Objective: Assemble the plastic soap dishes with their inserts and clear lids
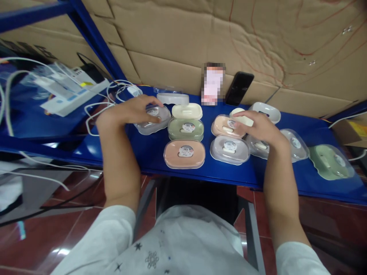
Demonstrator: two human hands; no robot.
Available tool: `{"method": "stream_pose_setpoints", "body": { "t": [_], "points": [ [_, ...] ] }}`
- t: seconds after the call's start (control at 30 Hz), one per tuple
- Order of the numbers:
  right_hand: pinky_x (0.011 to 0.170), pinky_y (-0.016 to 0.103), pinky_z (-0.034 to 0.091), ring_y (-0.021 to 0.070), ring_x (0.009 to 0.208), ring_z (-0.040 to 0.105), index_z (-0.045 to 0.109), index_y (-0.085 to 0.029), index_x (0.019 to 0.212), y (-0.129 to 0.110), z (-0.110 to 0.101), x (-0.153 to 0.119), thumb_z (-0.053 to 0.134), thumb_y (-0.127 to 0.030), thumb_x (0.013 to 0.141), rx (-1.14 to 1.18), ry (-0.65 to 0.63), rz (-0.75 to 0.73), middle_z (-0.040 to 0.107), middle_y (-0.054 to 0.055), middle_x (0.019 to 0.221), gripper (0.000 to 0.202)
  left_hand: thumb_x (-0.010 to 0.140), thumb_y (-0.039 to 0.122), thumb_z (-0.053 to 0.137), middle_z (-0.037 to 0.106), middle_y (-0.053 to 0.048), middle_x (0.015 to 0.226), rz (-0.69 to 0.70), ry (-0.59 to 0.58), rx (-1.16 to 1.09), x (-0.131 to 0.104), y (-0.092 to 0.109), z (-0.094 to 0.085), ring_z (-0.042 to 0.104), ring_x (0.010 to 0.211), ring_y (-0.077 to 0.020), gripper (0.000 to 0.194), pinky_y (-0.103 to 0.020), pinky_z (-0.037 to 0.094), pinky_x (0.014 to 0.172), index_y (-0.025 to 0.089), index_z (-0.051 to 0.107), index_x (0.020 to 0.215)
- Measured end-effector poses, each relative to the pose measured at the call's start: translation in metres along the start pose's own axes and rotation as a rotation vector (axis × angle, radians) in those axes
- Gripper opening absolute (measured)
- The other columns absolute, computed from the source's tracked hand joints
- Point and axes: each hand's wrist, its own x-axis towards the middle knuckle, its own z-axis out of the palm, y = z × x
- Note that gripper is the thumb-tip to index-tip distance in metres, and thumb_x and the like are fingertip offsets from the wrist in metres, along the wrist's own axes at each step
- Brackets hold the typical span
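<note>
My left hand (139, 110) reaches over a greyish soap box (151, 124) with a clear lid and a round label. Its thumb and index finger are apart on or just above the lid; other fingers are hidden. My right hand (259, 126) hovers at the right side of a peach soap box (220, 126), thumb and fingers apart. A cream piece (245, 120) shows between them; I cannot tell whether it is touched. Between my hands stand a cream box (187, 111), a green box (183, 133), a second peach box (185, 154) and a lilac-grey box (229, 151).
Two phones lean on the cardboard backing, one with a lit screen (212, 86), one dark (239, 88). A power strip (74, 97) with white cables lies left. A white dish (266, 111) and another green box (331, 162) lie right. The blue shelf's front edge (218, 180) faces me.
</note>
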Motion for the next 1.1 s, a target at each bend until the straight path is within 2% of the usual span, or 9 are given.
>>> {"method": "stream_pose_setpoints", "body": {
  "t": [0.1,0.2,0.37,0.47,0.6,0.7,0.8,0.9,1.1],
  "points": [
    [0.118,0.055,0.050,0.0364,0.133,0.067,0.072,-0.029,0.136,-0.001,0.013,0.003,0.069,-0.062,0.093,0.064,-0.108,-0.063,0.072,0.006,0.144,0.054,0.072,0.045,0.087,0.061,-0.008,0.141,-0.066,-0.087,0.038,-0.006,0.003,-0.006,0.058,0.130,-0.0309,0.079,-0.048,0.046,0.118,0.026,0.063,0.144],
    [0.122,0.064,0.045,0.0402,0.142,0.059,0.066,-0.033,0.147,0.007,0.023,0.008,0.075,-0.061,0.090,0.030,-0.102,-0.084,0.065,0.008,0.154,0.064,0.069,0.046,0.090,0.056,-0.008,0.145,-0.068,-0.090,0.042,-0.004,0.015,-0.005,0.056,0.135,-0.0328,0.082,-0.047,0.044,0.120,0.026,0.063,0.144],
    [0.120,0.063,0.048,0.0381,0.140,0.062,0.064,-0.031,0.149,0.012,0.028,0.012,0.065,-0.052,0.100,-0.019,-0.065,-0.119,0.066,0.010,0.153,0.054,0.084,0.063,0.079,0.069,-0.006,0.133,-0.015,0.076,-0.194,0.001,0.013,0.000,0.063,0.121,-0.0266,0.066,-0.043,0.050,0.112,0.021,0.068,0.134],
    [0.113,0.059,0.053,0.0361,0.132,0.068,0.068,-0.028,0.143,0.008,0.026,0.014,0.054,-0.043,0.105,-0.093,0.036,-0.109,0.073,0.010,0.144,0.043,0.093,0.071,0.070,0.073,-0.004,0.125,0.002,0.214,-0.222,0.008,0.005,0.004,0.061,0.112,-0.0211,0.063,-0.043,0.049,0.111,0.018,0.070,0.126],
    [0.107,0.055,0.054,0.0354,0.122,0.072,0.077,-0.025,0.124,-0.004,0.025,0.015,0.052,-0.036,0.105,-0.216,0.183,-0.132,0.079,0.010,0.127,0.033,0.097,0.057,0.075,0.069,-0.005,0.117,0.044,0.264,-0.086,0.017,0.005,0.010,0.056,0.112,-0.0214,0.041,-0.046,0.045,0.114,0.018,0.073,0.110],
    [0.097,0.048,0.057,0.0314,0.108,0.076,0.079,-0.027,0.118,-0.015,0.028,0.013,0.055,-0.036,0.105,-0.213,0.134,-0.129,0.082,0.007,0.117,0.029,0.095,0.048,0.077,0.066,-0.008,0.118,0.041,0.235,-0.013,0.014,0.012,0.015,0.058,0.115,-0.0271,0.031,-0.051,0.044,0.114,0.018,0.075,0.101],
    [0.089,0.045,0.058,0.0311,0.100,0.078,0.081,-0.027,0.121,-0.023,0.035,0.010,0.060,-0.037,0.104,-0.273,0.031,-0.069,0.084,0.007,0.113,0.028,0.086,0.052,0.085,0.065,-0.011,0.125,-0.009,0.158,0.098,0.007,0.019,0.022,0.055,0.125,-0.0390,0.040,-0.069,0.035,0.118,0.017,0.077,0.103],
    [0.087,0.046,0.058,0.0345,0.103,0.078,0.081,-0.026,0.126,-0.025,0.042,0.009,0.067,-0.045,0.102,-0.338,-0.023,0.016,0.084,0.009,0.111,0.034,0.078,0.052,0.092,0.064,-0.014,0.132,-0.060,0.129,0.199,0.001,0.026,0.027,0.049,0.133,-0.0491,0.051,-0.083,0.024,0.115,0.017,0.077,0.112],
    [0.097,0.049,0.058,0.0376,0.120,0.075,0.077,-0.026,0.134,-0.021,0.046,0.015,0.069,-0.056,0.099,-0.261,-0.094,0.139,0.080,0.009,0.130,0.047,0.073,0.039,0.095,0.069,-0.016,0.135,-0.113,-0.006,0.233,0.002,0.033,0.030,0.042,0.143,-0.0522,0.055,-0.086,0.023,0.115,0.024,0.077,0.122]
  ]
}}
